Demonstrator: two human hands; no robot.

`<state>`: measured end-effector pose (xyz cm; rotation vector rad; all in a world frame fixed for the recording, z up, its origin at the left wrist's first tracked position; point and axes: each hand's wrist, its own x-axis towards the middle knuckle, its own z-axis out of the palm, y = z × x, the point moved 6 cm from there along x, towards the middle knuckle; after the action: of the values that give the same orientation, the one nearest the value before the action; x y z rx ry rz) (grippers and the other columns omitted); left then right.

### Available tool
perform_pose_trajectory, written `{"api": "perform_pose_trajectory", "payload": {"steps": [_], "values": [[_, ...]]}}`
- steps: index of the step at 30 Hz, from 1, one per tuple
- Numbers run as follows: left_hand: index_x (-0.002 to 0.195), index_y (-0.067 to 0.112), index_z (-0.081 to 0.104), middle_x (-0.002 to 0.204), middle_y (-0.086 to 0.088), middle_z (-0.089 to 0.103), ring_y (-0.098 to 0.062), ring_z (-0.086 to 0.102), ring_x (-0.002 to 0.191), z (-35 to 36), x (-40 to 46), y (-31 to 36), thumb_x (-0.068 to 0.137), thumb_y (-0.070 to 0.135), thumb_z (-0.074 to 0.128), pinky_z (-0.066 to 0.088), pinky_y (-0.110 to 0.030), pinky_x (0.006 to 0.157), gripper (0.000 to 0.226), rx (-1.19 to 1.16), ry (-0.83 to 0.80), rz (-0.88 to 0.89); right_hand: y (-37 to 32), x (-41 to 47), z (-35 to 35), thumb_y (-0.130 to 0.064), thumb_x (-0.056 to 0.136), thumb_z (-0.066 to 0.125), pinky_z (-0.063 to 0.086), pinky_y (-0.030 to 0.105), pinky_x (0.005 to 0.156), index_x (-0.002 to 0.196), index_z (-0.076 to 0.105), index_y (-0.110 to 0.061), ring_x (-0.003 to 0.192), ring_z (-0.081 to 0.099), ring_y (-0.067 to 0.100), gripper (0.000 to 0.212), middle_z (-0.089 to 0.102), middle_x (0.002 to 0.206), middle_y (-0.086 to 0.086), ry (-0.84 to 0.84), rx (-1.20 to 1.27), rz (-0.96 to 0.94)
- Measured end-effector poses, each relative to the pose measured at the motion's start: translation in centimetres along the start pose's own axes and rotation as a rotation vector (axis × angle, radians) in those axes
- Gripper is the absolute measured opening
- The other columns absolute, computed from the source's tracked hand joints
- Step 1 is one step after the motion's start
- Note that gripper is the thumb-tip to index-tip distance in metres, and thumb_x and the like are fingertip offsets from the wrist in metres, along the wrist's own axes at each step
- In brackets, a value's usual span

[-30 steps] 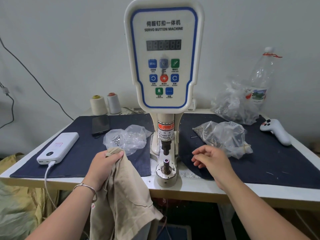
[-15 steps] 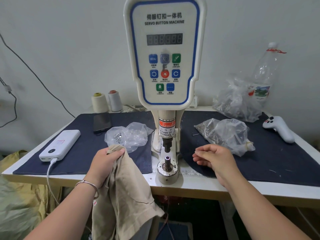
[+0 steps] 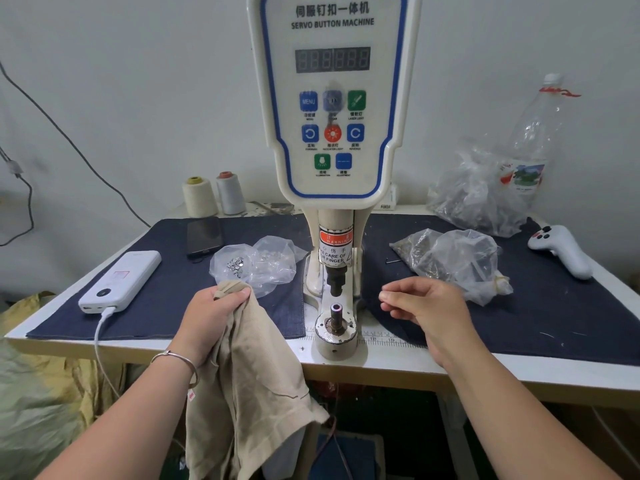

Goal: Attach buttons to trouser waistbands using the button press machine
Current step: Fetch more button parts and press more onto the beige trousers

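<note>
The white servo button machine (image 3: 332,109) stands at the table's middle, its black punch above a round lower die (image 3: 336,318) at the front edge. My left hand (image 3: 211,315) grips the top of beige trousers (image 3: 256,386), which hang down over the table edge left of the die. My right hand (image 3: 420,304) hovers right of the die with fingers loosely curled and thumb near fingertips; whether it pinches a button I cannot tell. A clear bag of metal buttons (image 3: 256,263) lies behind my left hand.
Navy cloth (image 3: 166,299) covers the table. A white power bank (image 3: 121,280) with cable and a phone (image 3: 204,235) lie left, two thread cones (image 3: 214,194) at the back. Right: plastic bags (image 3: 457,261), a bottle (image 3: 533,133), a white controller (image 3: 564,251).
My right hand drifted slightly left toward the die. My left hand still holds the trousers in the same place. The view tipped a little lower.
</note>
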<state>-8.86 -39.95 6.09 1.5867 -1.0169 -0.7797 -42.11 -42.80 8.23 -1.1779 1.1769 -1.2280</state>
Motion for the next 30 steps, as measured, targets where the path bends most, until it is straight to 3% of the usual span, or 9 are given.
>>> {"api": "perform_pose_trajectory", "payload": {"steps": [7, 10, 16, 22, 30], "values": [[0.06, 0.018, 0.061, 0.061, 0.005, 0.062, -0.016, 0.055, 0.066, -0.1, -0.1, 0.1, 0.091, 0.02, 0.071, 0.043, -0.03, 0.062, 0.032, -0.008, 0.013, 0.001, -1.8, -1.8, 3.7, 0.003, 0.078, 0.074, 0.054, 0.017, 0.061, 0.079, 0.077, -0.009, 0.068, 0.071, 0.017, 0.012, 0.074, 0.072, 0.012, -0.131, 0.017, -0.059], [0.05, 0.022, 0.062, 0.056, 0.011, 0.062, -0.014, 0.055, 0.064, 0.0, -0.1, 0.0, 0.091, 0.019, 0.071, 0.042, -0.029, 0.062, 0.042, -0.011, 0.002, -0.007, -1.8, -2.1, 4.4, 0.004, 0.077, 0.074, 0.053, 0.018, 0.06, 0.079, 0.076, -0.008, 0.067, 0.071, 0.016, 0.012, 0.074, 0.073, 0.01, -0.133, -0.007, -0.045], [0.06, 0.018, 0.063, 0.063, 0.003, 0.064, -0.018, 0.057, 0.069, 0.0, -0.3, 0.2, 0.091, 0.019, 0.071, 0.044, -0.031, 0.067, 0.032, -0.039, -0.009, 0.002, -2.0, -2.3, 5.4, 0.002, 0.076, 0.077, 0.052, 0.019, 0.056, 0.08, 0.073, -0.009, 0.064, 0.071, 0.014, 0.012, 0.074, 0.072, 0.006, -0.127, -0.024, -0.017], [0.044, 0.025, 0.063, 0.054, 0.012, 0.059, -0.012, 0.054, 0.06, 0.1, -0.4, 0.2, 0.092, 0.021, 0.071, 0.042, -0.029, 0.061, 0.048, 0.002, -0.014, 0.006, -2.1, -2.5, 5.6, 0.004, 0.074, 0.077, 0.053, 0.019, 0.055, 0.082, 0.071, -0.009, 0.065, 0.072, 0.016, 0.016, 0.074, 0.074, 0.005, -0.136, 0.039, 0.019], [0.05, 0.022, 0.063, 0.062, 0.004, 0.064, -0.018, 0.057, 0.067, -0.1, -0.4, 0.3, 0.091, 0.021, 0.072, 0.044, -0.032, 0.067, 0.041, -0.018, -0.009, -0.001, -1.4, -2.6, 5.8, 0.004, 0.081, 0.069, 0.05, 0.017, 0.052, 0.089, 0.069, -0.007, 0.064, 0.07, 0.014, 0.013, 0.076, 0.081, 0.011, -0.161, 0.175, 0.143]]}}
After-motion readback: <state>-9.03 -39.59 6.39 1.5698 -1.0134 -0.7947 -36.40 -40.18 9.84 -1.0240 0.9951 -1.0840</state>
